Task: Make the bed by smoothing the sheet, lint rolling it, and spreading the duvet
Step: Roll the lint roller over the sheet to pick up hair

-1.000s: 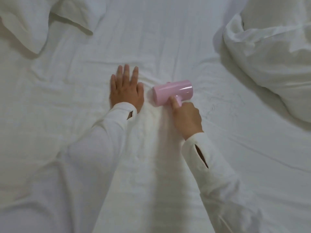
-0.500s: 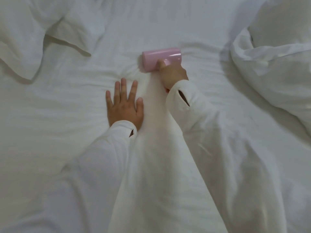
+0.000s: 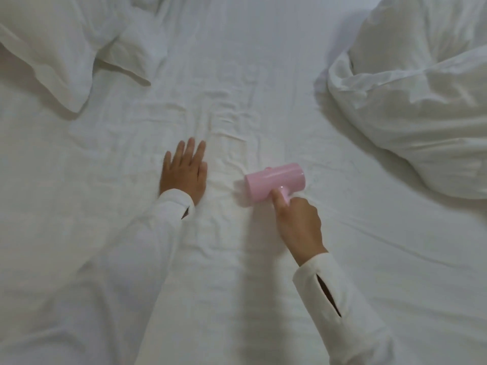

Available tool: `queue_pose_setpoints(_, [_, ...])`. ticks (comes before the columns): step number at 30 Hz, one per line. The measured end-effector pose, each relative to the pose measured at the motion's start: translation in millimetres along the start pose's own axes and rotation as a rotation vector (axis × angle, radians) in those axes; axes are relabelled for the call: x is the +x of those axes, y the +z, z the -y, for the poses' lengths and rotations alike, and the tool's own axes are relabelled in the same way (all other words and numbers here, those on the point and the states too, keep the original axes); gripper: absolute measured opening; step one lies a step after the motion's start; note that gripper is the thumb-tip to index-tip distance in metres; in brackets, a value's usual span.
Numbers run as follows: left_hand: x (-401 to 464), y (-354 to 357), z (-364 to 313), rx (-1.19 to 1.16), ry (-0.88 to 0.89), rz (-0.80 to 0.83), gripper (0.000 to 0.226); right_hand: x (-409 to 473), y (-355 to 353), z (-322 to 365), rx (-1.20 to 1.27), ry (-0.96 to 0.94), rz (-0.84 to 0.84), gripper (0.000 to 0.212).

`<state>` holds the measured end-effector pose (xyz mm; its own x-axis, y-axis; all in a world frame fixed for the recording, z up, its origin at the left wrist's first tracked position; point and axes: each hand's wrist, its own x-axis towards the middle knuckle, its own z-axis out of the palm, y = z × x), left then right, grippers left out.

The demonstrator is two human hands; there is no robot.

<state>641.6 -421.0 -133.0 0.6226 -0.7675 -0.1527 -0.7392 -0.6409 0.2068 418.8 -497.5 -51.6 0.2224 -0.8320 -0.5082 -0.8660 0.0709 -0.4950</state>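
A white sheet [image 3: 237, 61] covers the bed and is creased in the middle, just beyond my hands. My left hand [image 3: 183, 173] lies flat on the sheet with straight fingers. To its right, my right hand [image 3: 296, 222] grips the handle of a pink lint roller [image 3: 275, 183], index finger laid along the handle. The roller's drum rests on the sheet. A bunched white duvet [image 3: 411, 106] is heaped at the right side.
A white pillow [image 3: 60, 46] lies at the upper left, its corner overlapping the sheet. Flat sheet stretches between pillow and duvet and along the lower right. My white sleeves cover the lower middle.
My right hand pulled the lint roller back toward me and to the right, after having pushed it far up the sheet. My left hand stayed flat on the sheet.
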Motion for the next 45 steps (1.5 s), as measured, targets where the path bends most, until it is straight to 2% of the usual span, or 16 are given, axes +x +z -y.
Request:
queue_pose_setpoints(2, [-37.4, 9.0, -6.4, 0.012, -0.060, -0.072, 0.057, -13.2, -2.8, 9.9, 0.029, -0.057, -0.032, 0.048])
queue_pose_setpoints(6, [-54.5, 12.3, -12.3, -0.017, -0.126, -0.051, 0.064, -29.7, 12.2, 28.7, 0.149, -0.136, -0.009, 0.037])
queue_pose_setpoints(8, [-56.5, 13.9, -10.6, -0.010, -0.129, -0.069, 0.065, -30.5, 26.3, 27.6, 0.108, -0.145, 0.024, 0.039])
queue_pose_setpoints(12, [-62.3, 24.1, -12.7, 0.019, -0.283, -0.158, 0.061, -10.5, 50.8, 27.4, 0.025, -0.084, 0.089, 0.046])
queue_pose_setpoints(14, [-59.7, 30.9, -13.8, 0.051, -0.300, -0.164, 0.057, 12.3, 60.0, 40.8, -0.020, -0.113, 0.078, 0.048])
queue_pose_setpoints(17, [-52.3, 39.0, -11.4, 0.050, -0.291, -0.151, 0.057, 43.3, 68.7, 70.7, -0.046, -0.176, 0.087, 0.041])
queue_pose_setpoints(20, [-49.2, 42.6, -8.4, 0.043, -0.285, -0.135, 0.057, 59.3, 68.4, 86.6, -0.054, -0.159, 0.112, 0.045])
queue_pose_setpoints(25, [-50.2, 37.1, -6.5, 0.031, -0.260, -0.085, 0.058, 14.6, 61.5, 37.9, -0.084, -0.128, 0.145, 0.039])
queue_pose_setpoints(29, [-58.5, 25.1, -8.3, 0.071, -0.187, -0.038, 0.059, -27.4, 52.0, -6.9, -0.086, -0.073, 0.115, 0.047])
queue_pose_setpoints(31, [-68.8, 19.0, -10.7, 0.072, -0.116, -0.022, 0.056, -35.1, 52.8, -18.2, -0.133, -0.112, 0.106, 0.054])
queue_pose_setpoints(34, [-99.6, 20.9, -16.5, 0.009, -0.064, -0.021, 0.054, -29.6, 53.6, -17.7, -0.131, -0.115, 0.112, 0.052])
queue_pose_setpoints(40, [-132.2, 33.9, -23.7, -0.022, -0.089, -0.044, 0.053, 11.8, 58.8, 38.0, -0.091, -0.143, 0.063, 0.060])
queue_pose_setpoints(45, [-132.7, 36.6, -22.5, 0.005, -0.074, -0.057, 0.053, -17.3, 56.2, -11.7, -0.068, -0.185, 0.095, 0.042])
